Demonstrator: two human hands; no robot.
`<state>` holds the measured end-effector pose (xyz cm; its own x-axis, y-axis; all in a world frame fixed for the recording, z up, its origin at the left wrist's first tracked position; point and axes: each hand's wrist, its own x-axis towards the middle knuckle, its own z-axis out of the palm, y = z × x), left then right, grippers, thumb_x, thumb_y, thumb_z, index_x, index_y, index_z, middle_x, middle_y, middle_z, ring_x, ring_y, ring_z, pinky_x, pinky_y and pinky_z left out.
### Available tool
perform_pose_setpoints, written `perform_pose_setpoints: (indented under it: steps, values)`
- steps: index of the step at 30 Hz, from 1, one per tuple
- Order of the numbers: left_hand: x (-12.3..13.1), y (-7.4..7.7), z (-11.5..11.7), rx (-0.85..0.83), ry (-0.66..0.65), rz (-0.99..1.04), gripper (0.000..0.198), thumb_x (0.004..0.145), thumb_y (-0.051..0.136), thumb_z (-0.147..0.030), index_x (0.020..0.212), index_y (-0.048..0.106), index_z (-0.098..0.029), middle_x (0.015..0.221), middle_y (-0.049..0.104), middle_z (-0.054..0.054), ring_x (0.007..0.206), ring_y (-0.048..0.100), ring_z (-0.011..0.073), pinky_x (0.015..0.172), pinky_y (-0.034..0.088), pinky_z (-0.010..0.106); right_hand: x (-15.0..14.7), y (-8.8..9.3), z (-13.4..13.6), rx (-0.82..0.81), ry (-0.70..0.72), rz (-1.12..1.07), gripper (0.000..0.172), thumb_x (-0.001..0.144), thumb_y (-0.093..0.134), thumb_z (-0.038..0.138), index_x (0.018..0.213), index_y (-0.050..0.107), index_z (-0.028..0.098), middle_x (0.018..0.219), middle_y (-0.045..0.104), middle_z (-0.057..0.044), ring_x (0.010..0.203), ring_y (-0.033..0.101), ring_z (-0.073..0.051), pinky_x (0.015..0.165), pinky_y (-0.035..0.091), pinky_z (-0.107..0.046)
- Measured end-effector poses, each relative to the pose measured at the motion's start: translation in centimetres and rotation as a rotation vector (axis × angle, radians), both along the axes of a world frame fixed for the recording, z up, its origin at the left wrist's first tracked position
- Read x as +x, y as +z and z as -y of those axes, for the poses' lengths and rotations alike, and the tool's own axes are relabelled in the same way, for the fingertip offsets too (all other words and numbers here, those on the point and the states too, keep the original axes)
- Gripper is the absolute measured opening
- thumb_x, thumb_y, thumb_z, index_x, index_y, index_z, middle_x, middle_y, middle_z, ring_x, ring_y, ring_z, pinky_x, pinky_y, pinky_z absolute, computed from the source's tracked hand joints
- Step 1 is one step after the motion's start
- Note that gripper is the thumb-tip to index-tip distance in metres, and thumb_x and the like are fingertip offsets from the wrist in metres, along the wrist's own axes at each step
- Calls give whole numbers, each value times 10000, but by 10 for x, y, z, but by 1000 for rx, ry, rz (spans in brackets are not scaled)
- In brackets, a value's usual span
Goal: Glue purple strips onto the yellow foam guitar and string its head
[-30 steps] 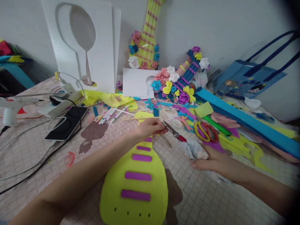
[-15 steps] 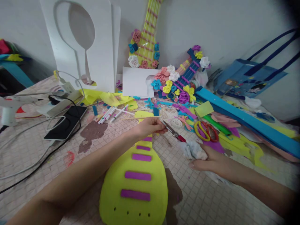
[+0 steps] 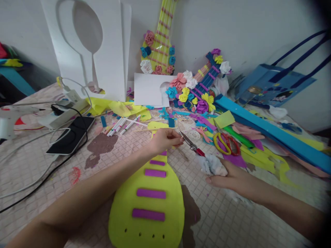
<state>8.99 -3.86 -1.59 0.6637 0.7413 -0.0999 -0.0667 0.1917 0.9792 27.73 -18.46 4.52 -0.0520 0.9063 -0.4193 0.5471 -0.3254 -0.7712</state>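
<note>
My left hand (image 3: 165,141) has its fingers pinched round a thin wooden stick (image 3: 141,130) that passes behind it, above the neck of a yellow paper guitar shape (image 3: 146,205). Purple strips (image 3: 151,193) cross this guitar, and small holes line its lower end. In my right hand (image 3: 226,175) is a pair of scissors (image 3: 198,151) with red handles, wrapped in pale bluish cloth (image 3: 210,164). Their blades point up and left, with the tips close to my left fingertips. Whether the blades touch the stick, I cannot tell.
Red-and-yellow scissors (image 3: 222,144) and a green cutter (image 3: 240,137) lie right among paper scraps. Left are a phone (image 3: 71,135), power strip (image 3: 55,117), glue gun (image 3: 7,124) and cables. Behind stand flower-covered guitars (image 3: 160,51), white cutout boards (image 3: 111,51) and a blue bag (image 3: 274,82).
The whole view has shifted slightly, so things appear a little further left. Both hands keep nearly the same pose, with the stick and the scissors still held.
</note>
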Motion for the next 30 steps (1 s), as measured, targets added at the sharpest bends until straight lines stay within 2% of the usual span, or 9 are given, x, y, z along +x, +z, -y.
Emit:
perform_pose_setpoints:
  steps: [4, 12, 19, 24, 30]
  values:
    - [2, 2, 4, 147, 67, -76, 77, 748, 660, -142, 692, 635, -95, 670, 690, 50, 608, 634, 94, 619, 511, 210, 1, -3, 2, 2, 4, 18, 402, 681, 643, 296, 1075, 633, 217, 909, 662, -15, 902, 587, -263, 826, 470, -372]
    - [3, -2, 4, 310, 108, -168, 102, 733, 625, -169, 649, 637, -112, 644, 695, 48, 586, 641, 111, 550, 496, 193, -5, -1, 1, 4, 3, 26, 406, 688, 624, 335, 1068, 637, 192, 902, 661, -22, 894, 587, -260, 810, 471, -377]
    - [4, -3, 4, 408, 98, -197, 92, 714, 585, -127, 625, 607, -124, 621, 688, 28, 578, 640, 114, 518, 467, 178, -7, -4, 0, -4, 14, 24, 377, 718, 615, 291, 1089, 612, 223, 994, 670, -24, 983, 592, -262, 898, 451, -400]
    - [6, 0, 5, 522, 117, -264, 99, 727, 581, -111, 631, 593, -132, 615, 673, 7, 568, 608, 97, 508, 427, 167, -11, -9, -1, -56, 34, -42, 424, 662, 673, 306, 1067, 593, 206, 1014, 660, -37, 982, 587, -263, 890, 461, -403]
    - [10, 0, 11, 716, 146, -417, 92, 762, 564, -91, 690, 601, -134, 631, 635, -9, 573, 550, 92, 551, 408, 193, -14, -22, 0, -82, -80, -35, 213, 613, 573, 188, 823, 591, 212, 792, 632, -14, 841, 583, -221, 732, 477, -322]
